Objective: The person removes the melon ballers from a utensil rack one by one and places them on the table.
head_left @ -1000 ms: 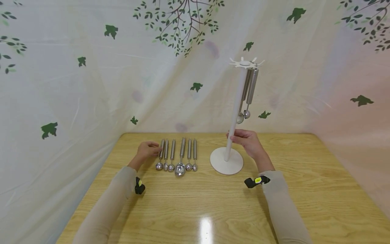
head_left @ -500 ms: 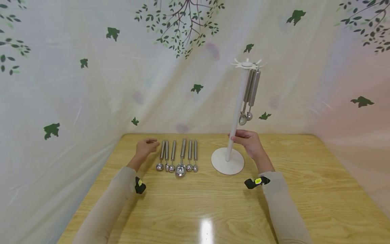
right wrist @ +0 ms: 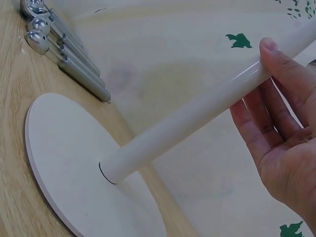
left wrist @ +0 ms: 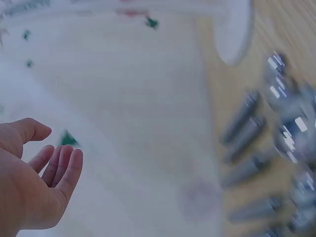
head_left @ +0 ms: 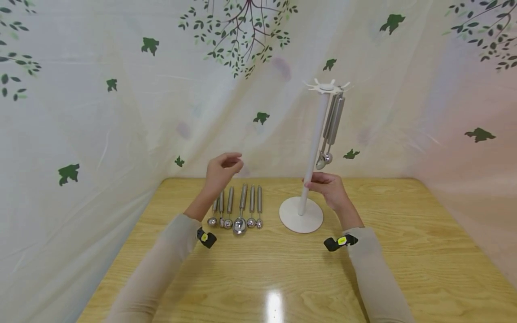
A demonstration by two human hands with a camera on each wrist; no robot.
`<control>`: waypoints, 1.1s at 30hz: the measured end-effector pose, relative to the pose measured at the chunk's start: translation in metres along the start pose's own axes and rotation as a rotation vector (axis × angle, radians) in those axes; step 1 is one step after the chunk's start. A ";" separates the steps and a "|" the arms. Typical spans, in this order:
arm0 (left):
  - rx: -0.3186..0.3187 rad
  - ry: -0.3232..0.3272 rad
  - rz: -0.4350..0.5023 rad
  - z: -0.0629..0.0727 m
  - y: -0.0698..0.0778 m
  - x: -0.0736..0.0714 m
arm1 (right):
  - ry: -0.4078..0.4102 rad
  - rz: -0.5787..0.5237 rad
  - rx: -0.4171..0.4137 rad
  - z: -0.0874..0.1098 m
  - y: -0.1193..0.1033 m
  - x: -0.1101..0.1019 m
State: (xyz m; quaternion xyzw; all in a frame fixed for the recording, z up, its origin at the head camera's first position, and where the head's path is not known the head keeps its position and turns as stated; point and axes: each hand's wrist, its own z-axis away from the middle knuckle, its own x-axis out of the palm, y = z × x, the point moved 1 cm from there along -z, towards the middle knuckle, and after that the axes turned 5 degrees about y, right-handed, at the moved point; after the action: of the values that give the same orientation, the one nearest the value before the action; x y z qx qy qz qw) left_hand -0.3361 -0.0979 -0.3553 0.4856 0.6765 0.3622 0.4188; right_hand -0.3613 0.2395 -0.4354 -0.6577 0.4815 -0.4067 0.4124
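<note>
My left hand (head_left: 221,172) is raised over the far edge of the table, its fingers loosely bent and nothing in them; the left wrist view shows the palm bare. Below it, several steel scoops with round bowls lie in a row, among them a larger scoop (head_left: 239,225); my forearm partly covers the leftmost ones. With thumb and fingers, my right hand (head_left: 329,188) holds the lower pole of a white stand (head_left: 316,143). Its round base (right wrist: 64,148) is on the wood. Several scoops (head_left: 336,121) hang by their handles from the hooked ring (head_left: 327,87) on top.
The wooden table (head_left: 242,278) reaches back to a pale curtain (head_left: 226,112) printed with leaves and green birds. A black strap with a small device (head_left: 208,237) is on the left wrist, and a similar strap (head_left: 341,241) is on the right.
My left hand has left its place beside the leftmost scoop and moved up and to the right, empty. The hanging scoops have swung slightly and the hooked ring has turned. My right hand stays on the pole.
</note>
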 end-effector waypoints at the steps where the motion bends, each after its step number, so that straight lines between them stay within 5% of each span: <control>1: 0.038 -0.018 0.013 0.001 0.010 0.007 | 0.001 0.003 0.000 0.000 0.000 0.000; 7: 0.198 -0.156 0.102 0.006 0.063 0.048 | 0.001 0.048 0.017 0.000 -0.001 0.001; 14: 0.231 -0.297 0.201 0.007 0.103 0.088 | -0.014 0.082 0.071 0.000 -0.002 0.000; 26: 0.217 -0.323 0.322 0.009 0.142 0.125 | -0.082 0.036 0.096 -0.001 -0.001 -0.002; 33: 0.206 -0.330 0.319 0.008 0.149 0.136 | -0.160 0.009 0.066 -0.001 0.004 -0.006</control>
State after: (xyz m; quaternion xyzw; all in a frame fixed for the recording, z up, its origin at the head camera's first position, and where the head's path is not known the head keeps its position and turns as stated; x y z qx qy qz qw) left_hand -0.3004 0.0729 -0.2535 0.6789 0.5470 0.2690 0.4093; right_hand -0.3647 0.2446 -0.4394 -0.6719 0.4363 -0.3666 0.4731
